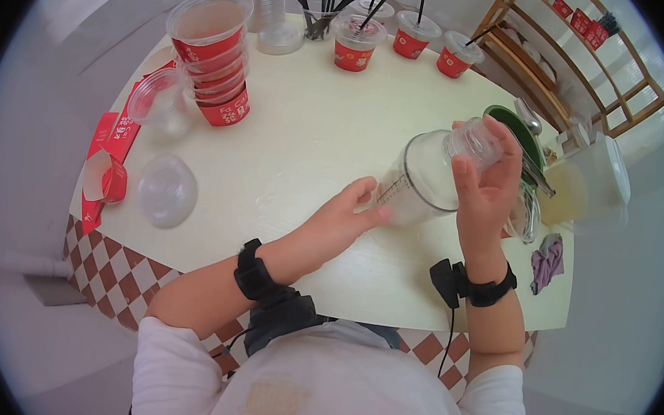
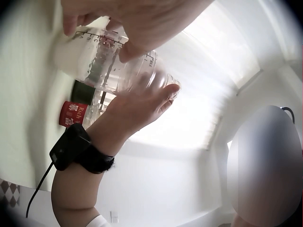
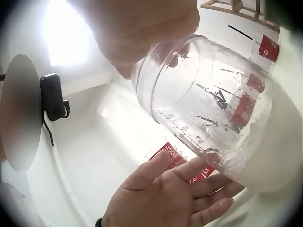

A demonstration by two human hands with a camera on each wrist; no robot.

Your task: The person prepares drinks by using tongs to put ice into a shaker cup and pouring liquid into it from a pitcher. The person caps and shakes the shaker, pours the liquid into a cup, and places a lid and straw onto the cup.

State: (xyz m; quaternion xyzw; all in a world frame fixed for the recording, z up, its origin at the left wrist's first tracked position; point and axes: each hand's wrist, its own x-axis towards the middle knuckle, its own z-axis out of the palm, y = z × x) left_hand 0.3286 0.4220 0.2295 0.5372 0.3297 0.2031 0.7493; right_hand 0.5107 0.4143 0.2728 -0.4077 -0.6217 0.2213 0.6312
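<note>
A clear jar with dark measuring marks is tilted over the table's right half, its narrow top toward the upper right. My right hand grips that top, fingers and thumb curled round it. Beside the lower end, my left hand has its fingers spread and relaxed. The right wrist view shows the left hand below the jar, which has whitish, cloudy contents or haze at its base. In the left wrist view, the left hand is over the jar and the right hand supports its top.
Stacked red cups, a clear dome lid and red packaging are at left. Lidded cups and black straws stand behind. A green bowl, pale-liquid container and purple cloth lie right.
</note>
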